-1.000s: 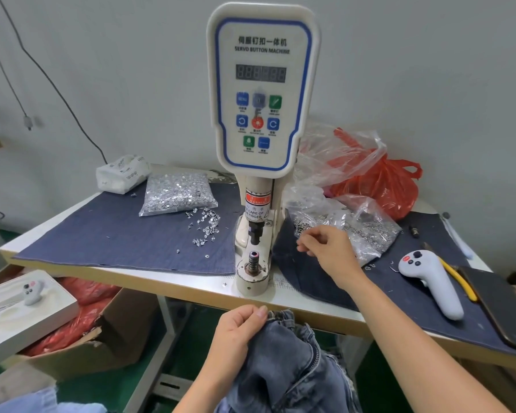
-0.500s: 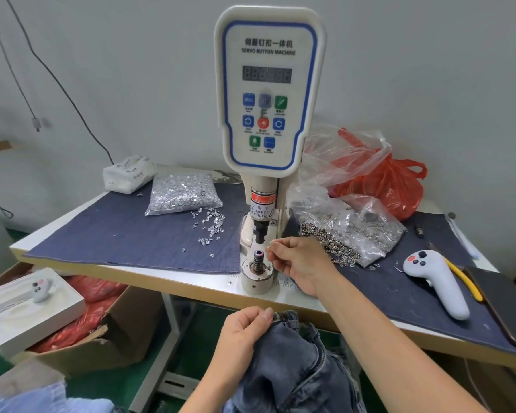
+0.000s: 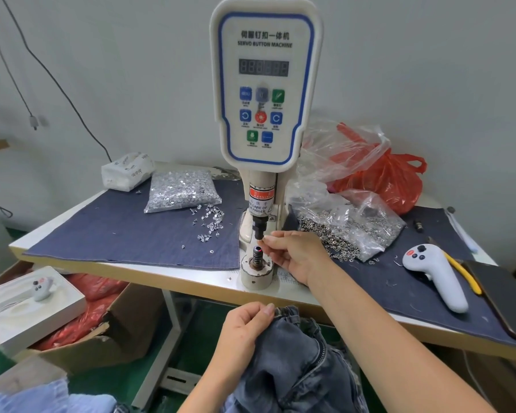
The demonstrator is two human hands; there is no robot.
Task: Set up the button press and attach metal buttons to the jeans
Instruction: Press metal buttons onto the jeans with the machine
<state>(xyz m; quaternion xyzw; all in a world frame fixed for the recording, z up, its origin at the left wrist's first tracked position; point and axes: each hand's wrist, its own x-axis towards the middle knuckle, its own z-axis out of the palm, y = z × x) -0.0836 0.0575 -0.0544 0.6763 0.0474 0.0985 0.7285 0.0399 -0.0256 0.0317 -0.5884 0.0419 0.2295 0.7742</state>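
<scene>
the right hand (image 3: 295,257) holds its grip pinched together, thumb and forefinger closed on a small metal button (image 3: 261,239) held just under the black upper die (image 3: 258,229) of the button press (image 3: 265,84). below it stands the lower die (image 3: 256,255), a ribbed post with a red dot on top, set in a round pale base on the counter (image 3: 173,272). the left hand (image 3: 245,332) keeps its grip curled around the waistband of the jeans (image 3: 298,371), faded grey-blue denim with the zip showing, bunched below the counter's front edge. an open clear bag of silver buttons (image 3: 349,231) lies just right of the press.
</scene>
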